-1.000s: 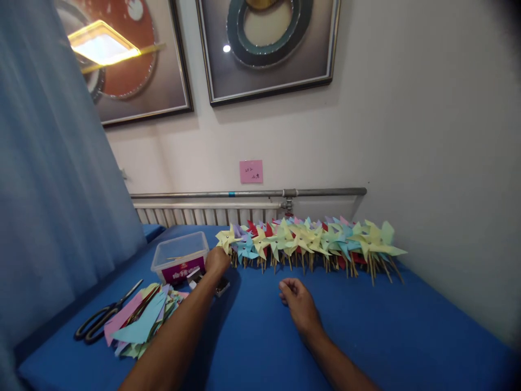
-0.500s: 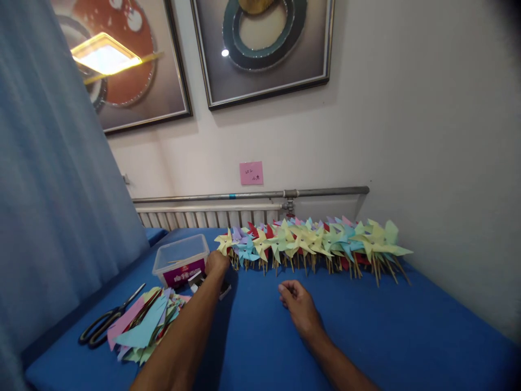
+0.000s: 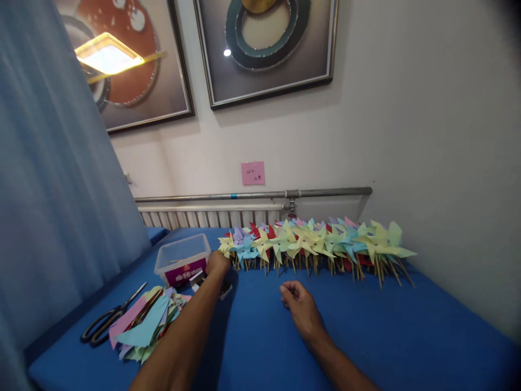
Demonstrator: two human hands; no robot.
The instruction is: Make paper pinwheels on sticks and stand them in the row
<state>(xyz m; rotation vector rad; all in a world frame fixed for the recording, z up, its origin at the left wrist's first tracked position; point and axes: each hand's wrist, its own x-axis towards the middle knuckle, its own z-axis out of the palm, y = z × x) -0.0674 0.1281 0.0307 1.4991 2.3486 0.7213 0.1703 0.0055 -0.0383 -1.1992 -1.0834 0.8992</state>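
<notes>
My left hand (image 3: 218,264) reaches to the left end of a row of paper pinwheels (image 3: 311,241) on thin sticks. Its fingers are closed at a pale yellow pinwheel (image 3: 226,244), mostly hidden behind the hand. Just under that wrist lies a small open box (image 3: 225,289) of dark little pieces, partly covered by the arm. My right hand (image 3: 299,304) rests on the blue cloth in front of the row, fingers curled and thumb bent in, with nothing visible in it.
A clear plastic tub (image 3: 181,259) with a purple label holds a few thin sticks. Black-handled scissors (image 3: 109,320) lie at the left beside a pile of coloured paper pieces (image 3: 146,326). The blue-covered table (image 3: 260,347) meets the wall and a radiator (image 3: 183,219) behind.
The yellow pinwheel at the left end has shifted slightly and shows less of its face beside my left hand. My right hand stays curled in place. The view has moved a little.
</notes>
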